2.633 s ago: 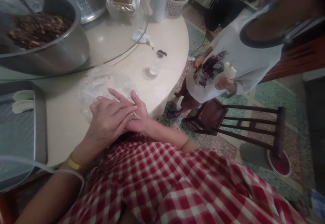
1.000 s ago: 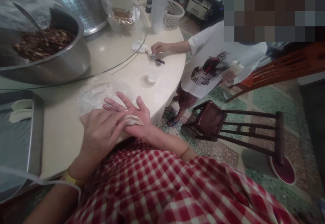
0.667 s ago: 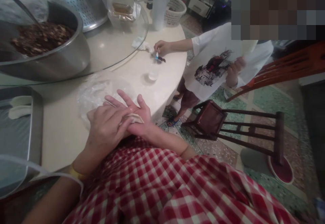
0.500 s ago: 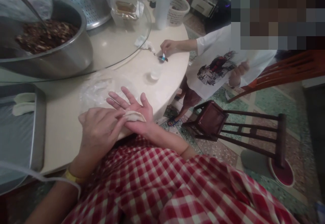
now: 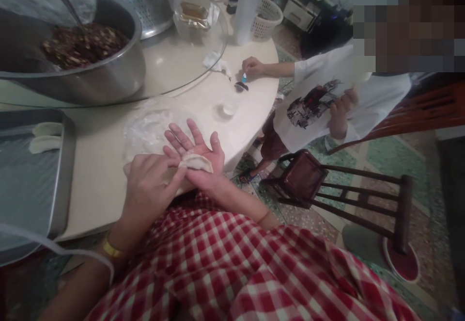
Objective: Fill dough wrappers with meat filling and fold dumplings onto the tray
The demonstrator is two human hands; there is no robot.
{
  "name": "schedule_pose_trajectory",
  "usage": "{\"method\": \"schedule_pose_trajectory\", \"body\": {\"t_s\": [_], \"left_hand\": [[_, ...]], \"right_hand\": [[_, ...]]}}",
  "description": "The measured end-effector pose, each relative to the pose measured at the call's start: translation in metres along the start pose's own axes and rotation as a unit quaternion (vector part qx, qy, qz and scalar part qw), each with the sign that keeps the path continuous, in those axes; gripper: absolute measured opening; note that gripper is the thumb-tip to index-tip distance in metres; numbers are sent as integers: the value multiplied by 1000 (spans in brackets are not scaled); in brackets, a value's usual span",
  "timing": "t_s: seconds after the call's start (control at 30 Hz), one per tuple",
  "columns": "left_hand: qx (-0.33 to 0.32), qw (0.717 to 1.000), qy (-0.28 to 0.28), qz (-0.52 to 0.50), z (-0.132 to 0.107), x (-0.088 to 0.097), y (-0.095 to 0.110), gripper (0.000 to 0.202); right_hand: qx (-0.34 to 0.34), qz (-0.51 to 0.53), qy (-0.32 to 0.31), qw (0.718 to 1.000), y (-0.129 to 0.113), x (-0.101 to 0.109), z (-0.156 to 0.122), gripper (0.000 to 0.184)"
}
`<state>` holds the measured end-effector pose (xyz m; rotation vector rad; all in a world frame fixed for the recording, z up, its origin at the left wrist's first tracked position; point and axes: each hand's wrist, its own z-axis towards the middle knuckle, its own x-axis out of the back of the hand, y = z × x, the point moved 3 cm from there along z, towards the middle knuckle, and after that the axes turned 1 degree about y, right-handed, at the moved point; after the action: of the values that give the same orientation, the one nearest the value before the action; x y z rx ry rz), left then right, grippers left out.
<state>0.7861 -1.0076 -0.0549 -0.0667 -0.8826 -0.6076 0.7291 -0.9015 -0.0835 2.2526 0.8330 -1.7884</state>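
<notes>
A pale folded dumpling (image 5: 198, 164) lies across the palm of my right hand (image 5: 205, 152), which is turned up with its fingers spread. From the left, my left hand (image 5: 150, 180) pinches the near-left end of the dumpling between thumb and fingertips. Just beyond both hands, a crumpled clear plastic bag (image 5: 143, 129) rests on the table. On the left, two similar dumplings (image 5: 46, 144) sit in a metal tray (image 5: 68, 166). A large metal bowl (image 5: 112, 76) behind it contains dark chopped filling (image 5: 82, 44) with a utensil handle sticking out.
Across the table (image 5: 254, 93), another person's hand (image 5: 253, 66) holds a small blue-and-white item over a dark piece. A small white round thing (image 5: 228, 108) is nearby. A paper roll (image 5: 247, 13) and basket (image 5: 268, 18) stand farther back. A wooden chair (image 5: 305, 178) occupies the right.
The view has shifted slightly, so table things appear further right. More of the dumpling shows, my left fingers covering less of it. The other person's hand has lifted off the dark piece.
</notes>
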Motion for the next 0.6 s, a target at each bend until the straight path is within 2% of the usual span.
{"method": "schedule_pose_trajectory", "body": {"t_s": [0.43, 0.6], "left_hand": [[60, 997, -32, -27, -11, -1, -6, 13], [67, 997, -24, -38, -11, -3, -5, 11]], "right_hand": [[-7, 21, -22, 1000, 0, 4, 2, 64], [-7, 15, -24, 1000, 1, 5, 2, 65]]}}
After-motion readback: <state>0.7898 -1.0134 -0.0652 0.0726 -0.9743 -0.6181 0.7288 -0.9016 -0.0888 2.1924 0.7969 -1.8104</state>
